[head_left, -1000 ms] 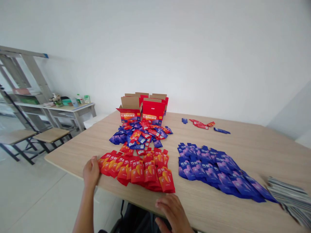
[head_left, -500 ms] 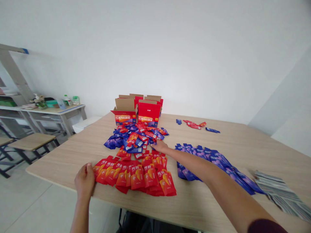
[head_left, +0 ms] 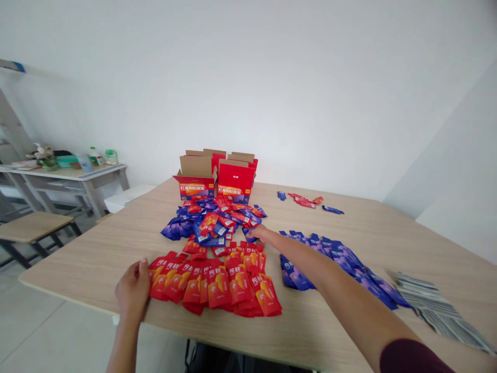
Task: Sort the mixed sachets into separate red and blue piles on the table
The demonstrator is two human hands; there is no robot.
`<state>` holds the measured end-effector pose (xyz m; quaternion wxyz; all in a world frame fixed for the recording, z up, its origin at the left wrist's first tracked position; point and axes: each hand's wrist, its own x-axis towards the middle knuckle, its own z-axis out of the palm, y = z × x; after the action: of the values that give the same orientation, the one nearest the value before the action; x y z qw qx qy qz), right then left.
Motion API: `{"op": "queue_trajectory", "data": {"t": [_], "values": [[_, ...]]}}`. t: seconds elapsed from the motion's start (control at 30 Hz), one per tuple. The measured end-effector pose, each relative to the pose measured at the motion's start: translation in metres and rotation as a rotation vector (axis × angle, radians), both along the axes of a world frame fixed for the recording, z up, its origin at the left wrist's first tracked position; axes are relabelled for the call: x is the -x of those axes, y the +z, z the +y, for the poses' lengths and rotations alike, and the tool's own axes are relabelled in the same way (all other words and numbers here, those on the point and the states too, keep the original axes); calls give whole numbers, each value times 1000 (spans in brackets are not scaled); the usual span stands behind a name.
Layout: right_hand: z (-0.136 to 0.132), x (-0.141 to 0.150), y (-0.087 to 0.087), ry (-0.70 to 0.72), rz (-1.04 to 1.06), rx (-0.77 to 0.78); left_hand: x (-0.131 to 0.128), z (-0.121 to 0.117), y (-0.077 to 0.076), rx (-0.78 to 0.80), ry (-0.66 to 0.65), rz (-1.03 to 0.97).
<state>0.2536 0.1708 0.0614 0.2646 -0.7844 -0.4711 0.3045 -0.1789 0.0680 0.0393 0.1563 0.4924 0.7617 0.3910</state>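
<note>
My right hand [head_left: 261,233] reaches across to the right edge of a mixed heap of red and blue pouches [head_left: 209,221]. Its fingers are closed on a blue pouch [head_left: 249,235] there. Close to the table's front edge, my left hand [head_left: 133,288] rests at the left end of overlapping red pouches [head_left: 218,284], fingers curled in. Whatever is inside those fingers, if anything, is hidden. Overlapping blue pouches [head_left: 295,272] lie to the right, partly covered by my right forearm.
Behind the heap stand several open red cartons [head_left: 235,180]. A few loose red pouches [head_left: 303,201] and blue pouches [head_left: 333,210] lie farther back. A striped cloth [head_left: 438,305] is at the right. A stool [head_left: 37,226] and a side desk [head_left: 73,173] stand left of the table [head_left: 97,259].
The view has turned slightly right, so most things sit farther left. My right hand has closed on a blue pouch at the heap's edge. My left hand stays beside the red pouches.
</note>
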Motion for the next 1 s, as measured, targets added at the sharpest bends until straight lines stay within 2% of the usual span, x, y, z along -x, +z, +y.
{"op": "queue_trajectory", "data": {"t": [0.1, 0.17, 0.53, 0.63, 0.8, 0.93, 1.0], "values": [[-7, -20, 7, -92, -13, 107, -3, -1, 4, 1, 16, 3], [-14, -37, 14, -150, -40, 122, -3, -1, 4, 5, 21, -1], [-65, -125, 53, -340, -287, -33, -4, 4, 7, 62, 5, 39], [-88, -147, 52, -357, -367, -39, -4, 6, 5, 79, 11, 54], [-126, -168, 41, -303, -496, -43, -6, 3, 5, 53, 2, 63], [-138, -176, 34, -239, -585, -34, -13, -7, 15, 13, 5, 55], [-139, -181, 32, -215, -620, -15, -17, -14, 17, 0, 59, 25]]}}
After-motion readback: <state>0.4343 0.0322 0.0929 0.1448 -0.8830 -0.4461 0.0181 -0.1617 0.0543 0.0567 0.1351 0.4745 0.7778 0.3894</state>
